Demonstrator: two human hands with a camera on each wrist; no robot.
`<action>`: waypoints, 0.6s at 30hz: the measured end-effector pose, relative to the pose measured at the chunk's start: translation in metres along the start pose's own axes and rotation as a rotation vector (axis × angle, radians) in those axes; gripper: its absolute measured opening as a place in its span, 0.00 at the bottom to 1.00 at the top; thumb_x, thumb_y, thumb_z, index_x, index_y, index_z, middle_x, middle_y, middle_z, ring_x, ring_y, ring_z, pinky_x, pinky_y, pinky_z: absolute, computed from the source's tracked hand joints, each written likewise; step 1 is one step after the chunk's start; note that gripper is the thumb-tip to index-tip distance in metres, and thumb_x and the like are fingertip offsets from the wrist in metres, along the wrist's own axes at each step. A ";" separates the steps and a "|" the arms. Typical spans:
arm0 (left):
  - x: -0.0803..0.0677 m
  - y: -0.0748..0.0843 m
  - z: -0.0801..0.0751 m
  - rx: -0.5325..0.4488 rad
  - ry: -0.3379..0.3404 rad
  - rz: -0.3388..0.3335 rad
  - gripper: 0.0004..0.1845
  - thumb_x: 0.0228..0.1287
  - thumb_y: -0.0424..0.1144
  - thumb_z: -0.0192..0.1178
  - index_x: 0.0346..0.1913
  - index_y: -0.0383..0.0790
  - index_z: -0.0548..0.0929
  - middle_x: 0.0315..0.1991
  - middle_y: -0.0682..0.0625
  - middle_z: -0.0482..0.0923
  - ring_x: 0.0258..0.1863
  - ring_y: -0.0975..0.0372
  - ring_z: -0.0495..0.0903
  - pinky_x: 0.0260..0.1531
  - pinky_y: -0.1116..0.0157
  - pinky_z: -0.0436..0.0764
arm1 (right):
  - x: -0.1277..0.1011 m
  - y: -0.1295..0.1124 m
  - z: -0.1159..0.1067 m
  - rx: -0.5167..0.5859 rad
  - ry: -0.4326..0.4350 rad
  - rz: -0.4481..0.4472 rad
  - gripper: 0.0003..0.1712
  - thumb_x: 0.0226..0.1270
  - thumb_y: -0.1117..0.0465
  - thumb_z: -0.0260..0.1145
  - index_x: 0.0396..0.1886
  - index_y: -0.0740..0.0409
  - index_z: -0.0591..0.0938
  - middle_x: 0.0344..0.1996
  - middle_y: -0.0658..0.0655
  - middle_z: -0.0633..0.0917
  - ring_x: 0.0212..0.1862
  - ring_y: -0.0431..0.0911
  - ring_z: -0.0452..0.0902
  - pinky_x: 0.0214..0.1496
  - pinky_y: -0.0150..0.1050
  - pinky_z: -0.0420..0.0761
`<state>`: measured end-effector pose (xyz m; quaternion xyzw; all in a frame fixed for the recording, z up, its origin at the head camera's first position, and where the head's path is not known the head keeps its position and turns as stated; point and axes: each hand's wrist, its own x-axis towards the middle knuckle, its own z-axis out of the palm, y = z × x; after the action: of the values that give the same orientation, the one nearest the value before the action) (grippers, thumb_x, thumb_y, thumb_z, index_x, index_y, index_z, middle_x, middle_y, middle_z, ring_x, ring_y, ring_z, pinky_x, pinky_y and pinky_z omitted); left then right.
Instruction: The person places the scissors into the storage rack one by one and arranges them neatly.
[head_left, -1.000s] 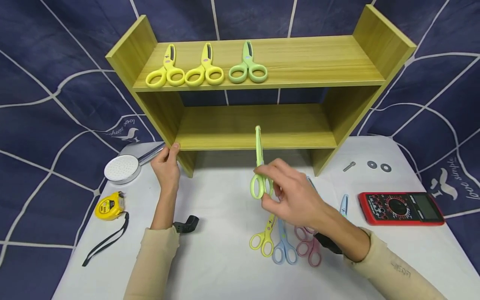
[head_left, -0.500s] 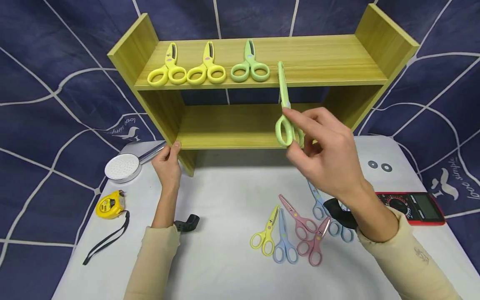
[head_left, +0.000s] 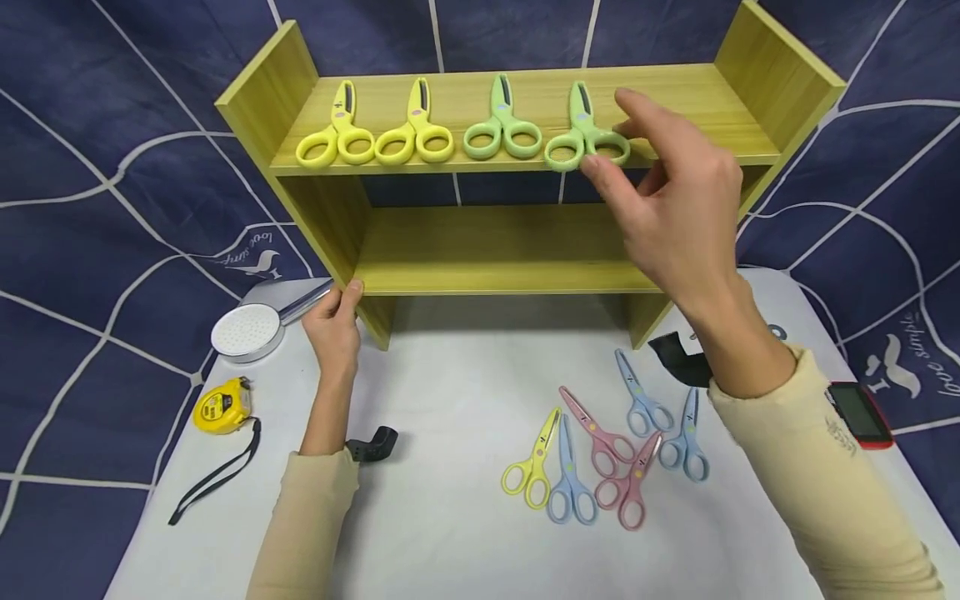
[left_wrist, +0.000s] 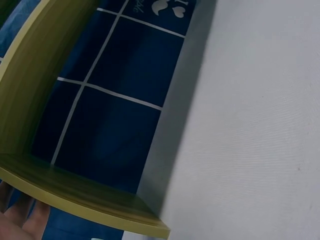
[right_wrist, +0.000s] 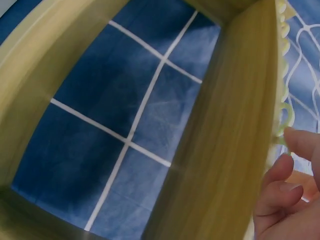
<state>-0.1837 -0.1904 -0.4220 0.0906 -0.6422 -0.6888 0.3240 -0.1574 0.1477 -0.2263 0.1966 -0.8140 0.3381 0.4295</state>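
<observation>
The green scissors (head_left: pixel 587 133) lie flat on the top board of the wooden shelf (head_left: pixel 675 108), blades closed and pointing back, loops at the front edge, fourth in a row. The right hand (head_left: pixel 675 196) touches a loop with loose fingertips, grasping nothing. The left hand (head_left: pixel 333 329) rests open-fingered against the shelf's left leg.

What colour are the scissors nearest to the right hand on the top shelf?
Light green scissors, seen best in the head view.
</observation>
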 end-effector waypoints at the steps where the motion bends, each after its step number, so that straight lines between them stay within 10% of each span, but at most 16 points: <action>1: 0.000 0.001 0.000 -0.009 -0.008 -0.008 0.12 0.64 0.32 0.66 0.46 0.27 0.86 0.31 0.58 0.86 0.26 0.69 0.76 0.28 0.73 0.76 | 0.003 0.002 0.001 -0.019 -0.012 0.024 0.24 0.64 0.57 0.71 0.59 0.58 0.82 0.41 0.55 0.88 0.21 0.40 0.67 0.28 0.25 0.63; 9: 0.000 0.011 -0.001 -0.041 -0.034 -0.090 0.18 0.63 0.32 0.66 0.55 0.32 0.83 0.45 0.43 0.85 0.36 0.64 0.85 0.40 0.65 0.84 | 0.012 0.005 -0.001 -0.063 -0.117 0.153 0.27 0.65 0.54 0.71 0.63 0.54 0.80 0.45 0.54 0.88 0.40 0.49 0.82 0.44 0.38 0.71; 18: -0.006 0.015 0.004 -0.091 0.043 -0.055 0.17 0.61 0.30 0.68 0.54 0.32 0.84 0.47 0.36 0.83 0.44 0.58 0.86 0.42 0.65 0.84 | 0.004 0.005 0.006 -0.066 -0.068 0.102 0.21 0.70 0.60 0.60 0.62 0.54 0.81 0.49 0.52 0.86 0.25 0.43 0.71 0.31 0.29 0.63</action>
<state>-0.1763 -0.1835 -0.4094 0.1081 -0.6002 -0.7238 0.3227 -0.1663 0.1468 -0.2279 0.1520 -0.8477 0.3257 0.3902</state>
